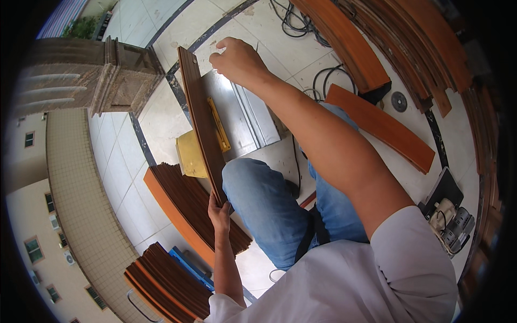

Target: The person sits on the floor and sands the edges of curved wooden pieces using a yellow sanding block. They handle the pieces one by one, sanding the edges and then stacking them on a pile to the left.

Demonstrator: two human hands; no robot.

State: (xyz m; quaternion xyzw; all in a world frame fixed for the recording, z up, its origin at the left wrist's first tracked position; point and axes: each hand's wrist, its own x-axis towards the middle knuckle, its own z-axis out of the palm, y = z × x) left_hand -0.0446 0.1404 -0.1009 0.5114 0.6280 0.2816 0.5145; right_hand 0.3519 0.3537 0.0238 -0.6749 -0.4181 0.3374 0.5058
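Note:
A long dark brown wooden floorboard (200, 121) stands on its long edge, running away from me along the left side of a silver metal machine table (237, 116). My left hand (218, 213) is closed around the board's near end, beside my left knee. Past the far end of the table, my right hand (237, 60) is raised just right of the board's far end. Its fingers are bent and apart, with nothing visible between them. A yellow slotted strip (219, 124) lies on the table along the board, and a yellow housing (191, 155) shows on the board's other side.
Stacked floorboards (188, 210) and a second stack (167, 282) lie at left, with a blue bar (191, 269) between. A loose board (382, 126), black cables (301, 24), a dark disc (399, 101) and a power strip (458, 226) are at right. A carved pillar (116, 75) stands far left.

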